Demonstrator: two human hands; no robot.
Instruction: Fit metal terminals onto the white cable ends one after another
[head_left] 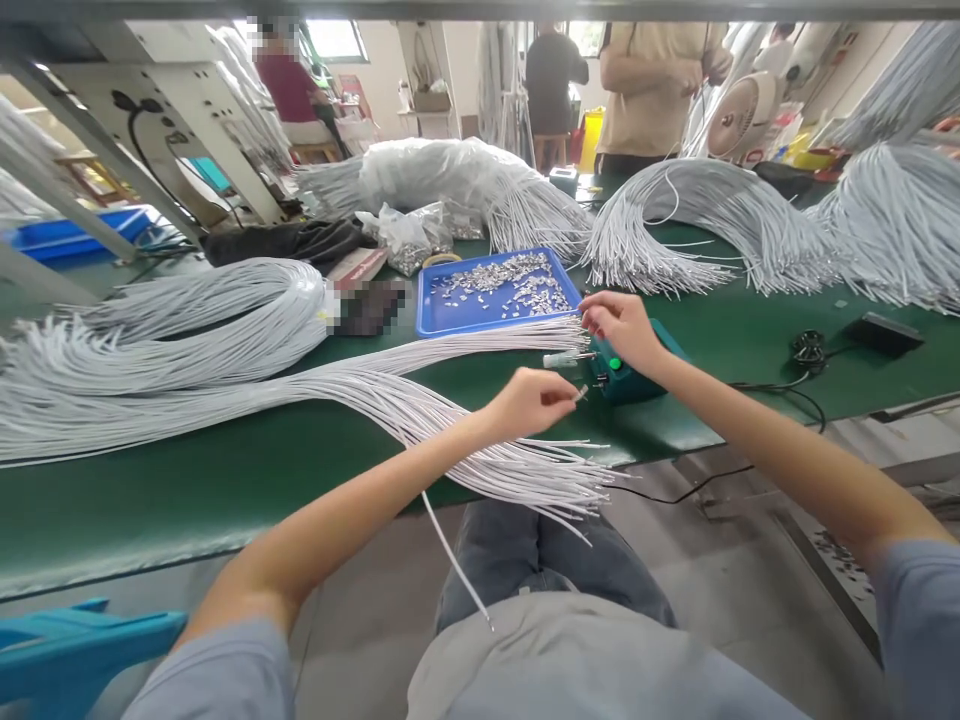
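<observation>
Pale piece (580,393) fills left hand's (534,400) pinch — right hand's (621,325) grip unclear — packet (360,269) lettering blurred.

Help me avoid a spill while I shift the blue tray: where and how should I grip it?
The blue tray is likely best held by its left and right rims, a hand from each side, lifted level: it is shallow and holds loose small silvery parts. The near edge looks less handy, since white cables run along it.

Hands (536,403) (624,328) near white cables (517,470)
</observation>
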